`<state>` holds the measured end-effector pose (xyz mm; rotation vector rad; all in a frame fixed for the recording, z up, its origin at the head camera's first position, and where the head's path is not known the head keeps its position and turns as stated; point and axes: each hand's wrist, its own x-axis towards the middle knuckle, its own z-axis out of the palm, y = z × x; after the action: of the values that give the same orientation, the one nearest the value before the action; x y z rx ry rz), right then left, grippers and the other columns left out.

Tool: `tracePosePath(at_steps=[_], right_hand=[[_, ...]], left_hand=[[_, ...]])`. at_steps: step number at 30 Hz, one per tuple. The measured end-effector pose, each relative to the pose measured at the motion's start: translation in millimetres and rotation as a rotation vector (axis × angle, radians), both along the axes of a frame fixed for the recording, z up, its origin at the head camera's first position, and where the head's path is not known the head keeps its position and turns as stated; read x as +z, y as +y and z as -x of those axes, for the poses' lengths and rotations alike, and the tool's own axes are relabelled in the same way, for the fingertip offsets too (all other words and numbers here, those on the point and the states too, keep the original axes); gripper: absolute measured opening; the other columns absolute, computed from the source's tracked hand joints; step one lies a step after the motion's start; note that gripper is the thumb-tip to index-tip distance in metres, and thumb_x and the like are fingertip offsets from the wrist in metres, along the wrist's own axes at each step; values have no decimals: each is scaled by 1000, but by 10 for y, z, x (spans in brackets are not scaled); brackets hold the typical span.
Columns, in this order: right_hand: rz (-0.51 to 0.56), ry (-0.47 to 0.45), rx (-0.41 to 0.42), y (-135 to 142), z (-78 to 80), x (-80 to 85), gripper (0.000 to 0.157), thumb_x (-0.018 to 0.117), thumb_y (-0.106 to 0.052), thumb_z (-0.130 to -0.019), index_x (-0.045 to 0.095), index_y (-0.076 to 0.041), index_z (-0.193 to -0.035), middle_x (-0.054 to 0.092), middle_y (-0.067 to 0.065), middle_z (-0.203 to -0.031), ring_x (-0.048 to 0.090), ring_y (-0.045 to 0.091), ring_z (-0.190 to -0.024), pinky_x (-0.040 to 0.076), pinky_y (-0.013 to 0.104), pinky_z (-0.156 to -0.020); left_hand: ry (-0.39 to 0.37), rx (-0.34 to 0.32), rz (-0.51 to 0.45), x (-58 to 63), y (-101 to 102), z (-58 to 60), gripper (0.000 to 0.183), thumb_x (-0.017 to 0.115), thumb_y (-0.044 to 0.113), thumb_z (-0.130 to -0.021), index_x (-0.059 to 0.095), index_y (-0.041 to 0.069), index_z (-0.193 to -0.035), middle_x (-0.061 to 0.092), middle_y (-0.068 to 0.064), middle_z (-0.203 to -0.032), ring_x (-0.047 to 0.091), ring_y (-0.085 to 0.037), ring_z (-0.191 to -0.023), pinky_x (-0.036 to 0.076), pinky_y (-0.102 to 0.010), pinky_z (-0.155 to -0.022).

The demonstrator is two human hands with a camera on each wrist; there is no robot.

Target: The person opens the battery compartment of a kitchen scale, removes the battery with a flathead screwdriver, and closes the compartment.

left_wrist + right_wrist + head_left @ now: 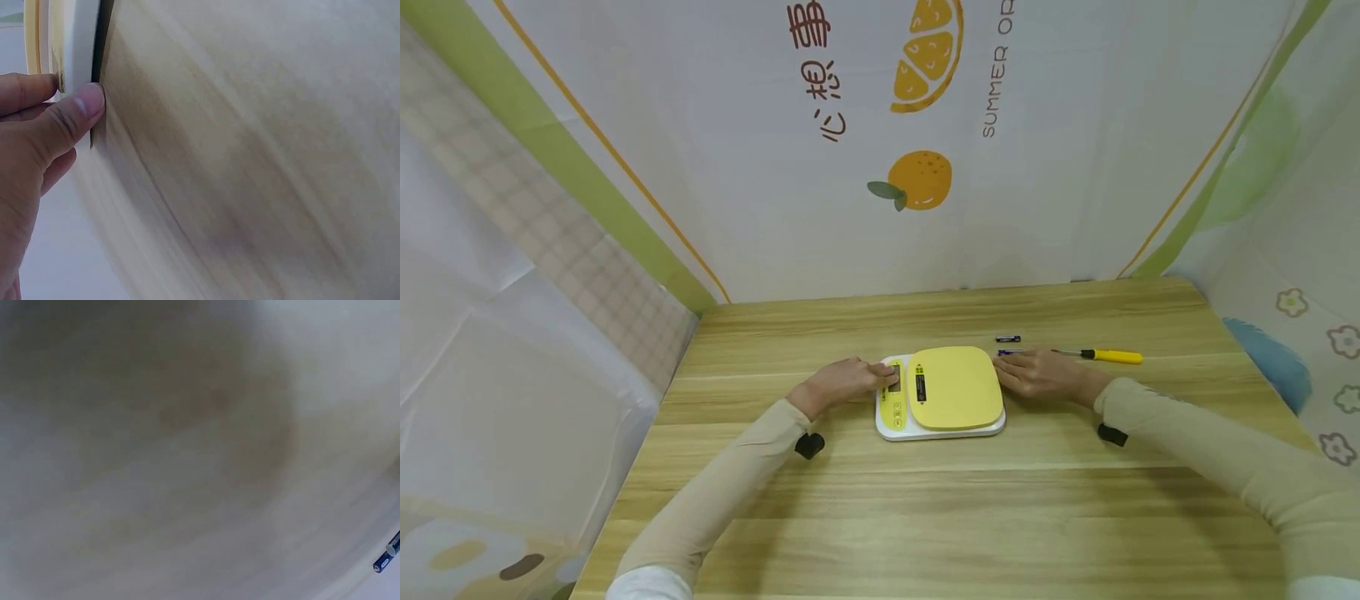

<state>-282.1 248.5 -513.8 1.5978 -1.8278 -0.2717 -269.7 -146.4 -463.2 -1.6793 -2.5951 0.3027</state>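
A yellow and white kitchen scale [958, 387] lies platform up on the wooden table. My left hand [846, 385] pinches its left side, by the small display. In the left wrist view the thumb [90, 103] presses the white lower edge, with fingers on the top side. At the opposite edge of the scale, my right hand [1043, 372] rests with its fingertips against or right beside the rim. How those fingers close is hidden, and the right wrist view leaves that hand out.
Behind my right hand lie a small dark battery [1008, 338] and a second battery [1009, 352], partly covered by the hand. A screwdriver [1116, 357] with a yellow handle lies to their right. A printed white cloth [1037, 208] hangs along the table's back edge.
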Motion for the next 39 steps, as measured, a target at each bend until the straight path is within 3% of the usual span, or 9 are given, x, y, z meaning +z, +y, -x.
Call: tracePosePath(at_steps=[4,7,11,15,19,22,28,33,39], right_hand=[[-33,-5,-32,11,-32,21,60,11,-2,-112,71,5,-107,77,18,-103,76,25,-90,66,34,-72],[-55,-33,-64,-2,-65,51,60,12,-5,-113,70,5,-105,77,17,-102,76,26,-89,66,35,-71],[-61,-156,-175,-54,-168,125,27,46,-4,-107,67,0,-90,76,11,-85,73,22,-74,63,31,-59],[85,-473,-444,-133,-433,226,3,72,-2,-89,69,-3,-89,74,7,-80,60,13,-57,51,25,-45],[350,-851,-693,-208,-793,328,25,69,-4,-88,75,1,-111,77,11,-91,47,5,-51,38,21,-39],[439,-988,-784,-269,-1007,355,37,74,-19,-88,73,3,-118,75,8,-92,50,6,-55,40,22,-42],[420,-970,-892,-452,-1193,227,75,80,-67,-76,75,-2,-113,64,2,-86,55,15,-73,49,31,-57],[453,-931,-899,-578,-1223,148,62,85,-63,-73,75,-5,-95,51,-2,-75,43,13,-65,38,26,-49],[480,-855,-901,-617,-1238,120,52,88,-57,-72,66,-10,-78,45,-4,-68,39,13,-62,32,23,-46]], left_hand=[[-1,-3,-12,2,3,-6,42,69,14,-98,64,11,-139,65,-8,-138,76,-25,-90,63,-26,-81],[-31,9,-28,-1,5,4,42,71,12,-96,65,10,-138,65,-8,-137,74,-25,-102,62,-27,-87],[-193,95,-137,3,6,40,48,78,11,-90,65,6,-136,67,-10,-134,69,-24,-116,58,-30,-98],[-331,222,-262,14,-12,93,67,86,13,-83,58,3,-143,65,-14,-137,67,-26,-118,56,-34,-104],[-391,309,-301,20,-34,181,84,90,13,-77,50,3,-150,63,-15,-137,62,-27,-118,54,-38,-107],[-449,366,-285,29,-41,264,88,92,15,-75,50,7,-151,61,-11,-128,57,-22,-109,55,-36,-101],[-572,414,-261,18,-14,397,85,93,18,-71,56,14,-148,60,-5,-118,51,-18,-95,53,-28,-83],[-649,394,-272,-3,20,439,85,95,12,-69,57,12,-145,61,-6,-120,47,-19,-93,50,-26,-76],[-713,465,-335,-73,-2,462,77,96,14,-67,66,18,-138,61,0,-121,47,-18,-98,47,-28,-80]])
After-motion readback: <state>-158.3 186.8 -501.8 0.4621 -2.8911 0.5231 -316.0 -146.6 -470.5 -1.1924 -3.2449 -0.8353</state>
